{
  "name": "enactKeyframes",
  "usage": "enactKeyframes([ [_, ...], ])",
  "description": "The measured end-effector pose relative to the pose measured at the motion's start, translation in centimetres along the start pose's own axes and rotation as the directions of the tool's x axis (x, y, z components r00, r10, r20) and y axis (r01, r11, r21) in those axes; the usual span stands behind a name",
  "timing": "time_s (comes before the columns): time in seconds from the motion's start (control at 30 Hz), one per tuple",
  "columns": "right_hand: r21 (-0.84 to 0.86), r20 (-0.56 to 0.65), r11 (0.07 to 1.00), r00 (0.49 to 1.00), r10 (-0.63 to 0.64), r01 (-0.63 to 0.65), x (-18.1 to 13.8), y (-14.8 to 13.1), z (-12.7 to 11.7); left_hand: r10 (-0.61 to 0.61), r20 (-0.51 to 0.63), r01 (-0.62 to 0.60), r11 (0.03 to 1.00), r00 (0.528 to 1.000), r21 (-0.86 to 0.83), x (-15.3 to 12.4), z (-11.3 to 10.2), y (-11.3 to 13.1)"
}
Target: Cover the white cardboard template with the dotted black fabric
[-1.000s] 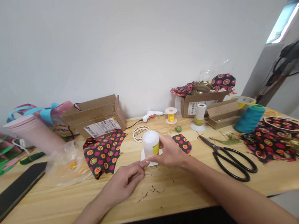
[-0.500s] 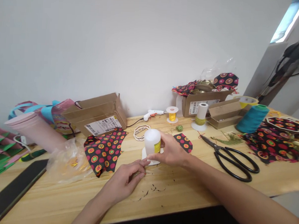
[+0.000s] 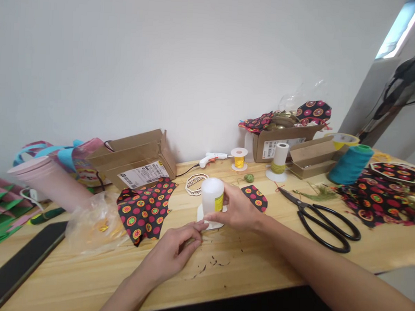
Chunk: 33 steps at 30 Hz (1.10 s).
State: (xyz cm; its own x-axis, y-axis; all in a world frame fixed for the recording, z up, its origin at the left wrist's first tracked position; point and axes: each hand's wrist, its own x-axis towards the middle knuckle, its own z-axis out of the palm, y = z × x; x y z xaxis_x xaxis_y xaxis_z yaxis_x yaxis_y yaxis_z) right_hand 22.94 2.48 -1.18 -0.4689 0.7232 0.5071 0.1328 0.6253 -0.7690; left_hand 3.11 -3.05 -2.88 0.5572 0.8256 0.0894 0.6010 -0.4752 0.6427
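Note:
My right hand (image 3: 241, 208) is wrapped round a translucent white plastic bottle (image 3: 211, 195) with a yellow label. The bottle is tipped bottom-up over a flat white piece (image 3: 201, 215) lying on the table; its lower end is hidden behind my fingers. My left hand (image 3: 179, 247) rests on the wood with fingers stretched out, their tips at the near edge of the white piece. Behind the bottle lies a cut-out wooden frame (image 3: 192, 184). To its right are a small patterned cloth piece (image 3: 254, 197) and a green ball (image 3: 249, 178).
Large black-handled scissors (image 3: 324, 224) lie at right, near a teal thread cone (image 3: 351, 165). A hot glue gun (image 3: 214, 159) and a yellow-thread spool (image 3: 239, 162) sit by the wall. Patterned cloth (image 3: 145, 208), a cardboard box (image 3: 134, 158) and a plastic bag (image 3: 95, 226) are on the left.
The bottle in my right hand has shifted very slightly to the right. My left hand stays in place.

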Motion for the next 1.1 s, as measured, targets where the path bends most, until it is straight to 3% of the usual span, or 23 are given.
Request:
enactKeyframes([
  [0.47,-0.087,-0.015,0.995,0.999,-0.043,0.041,0.0,-0.33,0.04,-0.002,-0.012,0.002,1.0,1.0,0.006,0.04,-0.11,0.27],
  [0.7,0.042,-0.112,0.999,0.994,-0.008,0.013,0.13,-0.52,-0.28,-0.019,0.004,0.019,1.0,1.0,-0.02,-0.03,-0.04,0.26],
  [0.9,0.017,-0.026,1.0,1.0,0.0,0.001,-0.03,-0.5,-0.05,-0.001,-0.002,0.001,1.0,1.0,0.008,0.04,-0.18,0.14],
  [1.0,0.155,-0.055,0.987,0.997,0.045,-0.036,-0.02,-0.56,0.06,0.0,0.005,0.0,1.0,1.0,0.007,0.11,-0.18,0.02],
  [1.1,0.437,-0.185,0.895,0.964,0.189,-0.092,0.33,-0.68,-0.3,-0.003,0.009,0.003,1.0,1.0,-0.002,0.16,-0.13,-0.11],
])
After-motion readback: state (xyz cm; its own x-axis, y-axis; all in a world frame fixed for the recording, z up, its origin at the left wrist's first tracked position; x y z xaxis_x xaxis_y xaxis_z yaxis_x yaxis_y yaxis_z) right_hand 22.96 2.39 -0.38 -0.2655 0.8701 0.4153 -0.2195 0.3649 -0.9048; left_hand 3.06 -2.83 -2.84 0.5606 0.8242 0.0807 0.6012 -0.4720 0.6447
